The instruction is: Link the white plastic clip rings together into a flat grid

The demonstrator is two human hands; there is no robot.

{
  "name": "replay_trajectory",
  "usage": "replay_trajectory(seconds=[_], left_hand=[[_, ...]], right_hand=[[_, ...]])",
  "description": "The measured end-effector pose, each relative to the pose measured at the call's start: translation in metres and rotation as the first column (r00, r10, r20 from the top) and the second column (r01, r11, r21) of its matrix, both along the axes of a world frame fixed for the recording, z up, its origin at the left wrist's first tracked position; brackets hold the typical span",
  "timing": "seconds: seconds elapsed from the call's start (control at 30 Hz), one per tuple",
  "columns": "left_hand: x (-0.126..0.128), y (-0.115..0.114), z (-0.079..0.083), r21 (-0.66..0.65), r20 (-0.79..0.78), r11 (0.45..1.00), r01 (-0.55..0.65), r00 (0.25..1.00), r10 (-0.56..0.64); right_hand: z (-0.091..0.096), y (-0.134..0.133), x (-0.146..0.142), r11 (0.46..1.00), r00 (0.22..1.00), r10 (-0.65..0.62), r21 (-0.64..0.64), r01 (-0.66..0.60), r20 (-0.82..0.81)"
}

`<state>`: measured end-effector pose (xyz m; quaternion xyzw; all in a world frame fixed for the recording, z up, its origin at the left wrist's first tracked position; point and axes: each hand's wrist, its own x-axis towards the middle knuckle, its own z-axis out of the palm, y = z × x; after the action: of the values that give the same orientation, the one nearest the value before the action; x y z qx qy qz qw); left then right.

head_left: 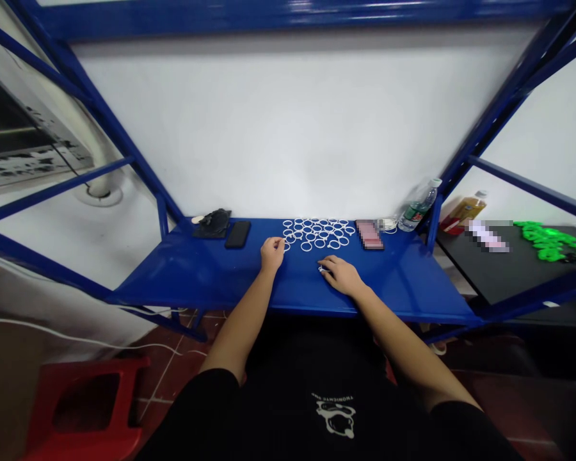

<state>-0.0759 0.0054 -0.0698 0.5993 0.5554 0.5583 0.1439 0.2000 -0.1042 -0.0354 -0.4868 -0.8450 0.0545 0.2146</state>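
Note:
Several white rings (318,233) lie spread in rows at the back middle of the blue table (196,272). My left hand (272,252) rests at the left edge of the rings, its fingers curled and pinching one white ring. Nearer to me, my right hand (340,274) lies palm down on the table with fingers bent over a small white piece that I cannot make out.
A black phone (238,234) and a black cloth item (213,223) lie at the back left. A pink phone (369,234) and a plastic bottle (418,206) are at the back right. Blue frame posts (162,214) flank the table. Green parts (552,240) sit on the black side table; a red stool (86,403) stands below left.

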Motion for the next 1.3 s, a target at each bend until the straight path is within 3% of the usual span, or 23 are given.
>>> replay_trajectory(seconds=[0.07,0.17,0.23,0.3,0.47,0.6,0.83,1.03,1.2,1.3], left_hand=[[0.001,0.000,0.000,-0.014,-0.031,1.000,0.003,1.000,-0.003],[0.007,-0.006,0.003,-0.011,-0.102,0.988,0.155,0.983,-0.155],[0.012,-0.013,0.007,0.039,-0.220,0.961,0.274,0.940,-0.260],[0.017,-0.021,0.012,0.092,-0.371,0.934,0.346,0.882,-0.291],[0.023,-0.031,0.018,0.121,-0.518,0.922,0.367,0.816,-0.256],[0.031,-0.033,0.021,0.159,-0.505,0.921,0.355,0.831,-0.233],[0.053,-0.012,0.039,0.183,-0.501,0.904,0.387,0.827,-0.254],[0.044,0.017,0.047,0.121,-0.548,0.871,0.476,0.764,-0.341],[0.015,0.022,0.035,0.140,-0.356,0.944,0.298,0.905,-0.233],[0.006,0.024,0.032,0.123,-0.302,0.956,0.267,0.927,-0.220]], right_hand=[[0.003,0.005,-0.004,1.000,1.000,0.000,-0.006,0.000,0.012],[0.007,0.015,-0.016,1.000,0.998,0.004,-0.031,-0.002,0.070],[0.008,0.024,-0.027,0.999,0.996,-0.004,-0.040,0.008,0.094],[0.007,0.034,-0.039,0.999,0.997,-0.009,-0.042,0.012,0.079],[0.009,0.059,-0.059,0.997,0.973,-0.076,-0.022,0.072,-0.216],[0.020,0.068,-0.055,1.000,0.902,-0.024,0.005,0.029,-0.431],[0.035,0.084,-0.040,0.999,0.832,0.026,0.031,-0.011,-0.554],[0.022,0.096,-0.035,0.998,0.818,-0.060,-0.004,0.070,-0.571],[0.010,0.082,-0.034,0.996,0.814,-0.084,-0.036,0.077,-0.575],[0.012,0.080,-0.034,0.998,0.816,-0.053,0.002,0.065,-0.575]])
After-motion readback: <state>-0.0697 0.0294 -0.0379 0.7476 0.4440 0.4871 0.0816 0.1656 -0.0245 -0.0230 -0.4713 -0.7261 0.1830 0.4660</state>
